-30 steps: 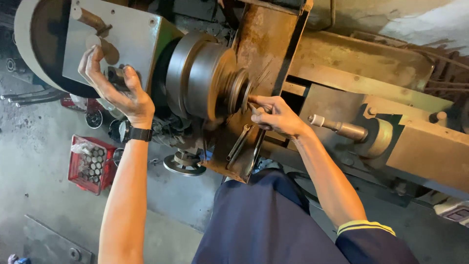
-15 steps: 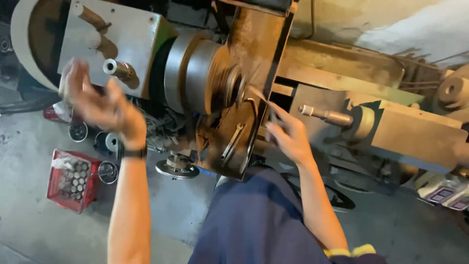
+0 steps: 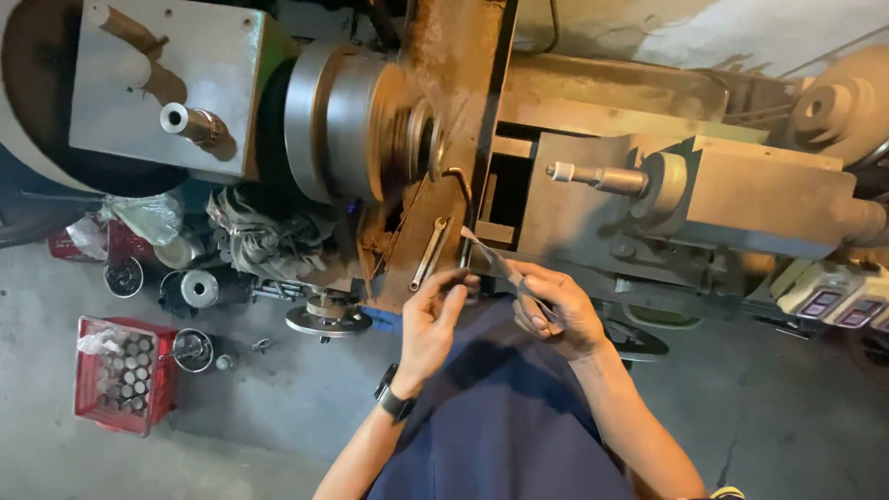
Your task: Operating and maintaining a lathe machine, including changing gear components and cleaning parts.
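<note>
My right hand point(image 3: 556, 313) is closed around a thin grey metal strip point(image 3: 489, 257) whose tip points up-left toward the rusty upright plate point(image 3: 454, 111) of a lathe. My left hand point(image 3: 431, 322), with a dark watch point(image 3: 394, 403) on the wrist, is raised just left of it. Its fingertips are pinched together near the strip's lower part and just below a wrench point(image 3: 431, 252) lying on the plate. Whether the fingers grip anything is unclear. The round grey chuck point(image 3: 347, 120) is above both hands.
A headstock box with a short lever point(image 3: 190, 122) is at upper left. The tailstock point(image 3: 741, 199) with its spindle point(image 3: 597, 176) is at right. A red crate of metal cylinders point(image 3: 120, 375), rags point(image 3: 269, 231) and round parts lie on the concrete floor at left.
My left hand left the headstock lever and came down in front of my body beside the right hand. My right hand drew back from the chuck with the strip.
</note>
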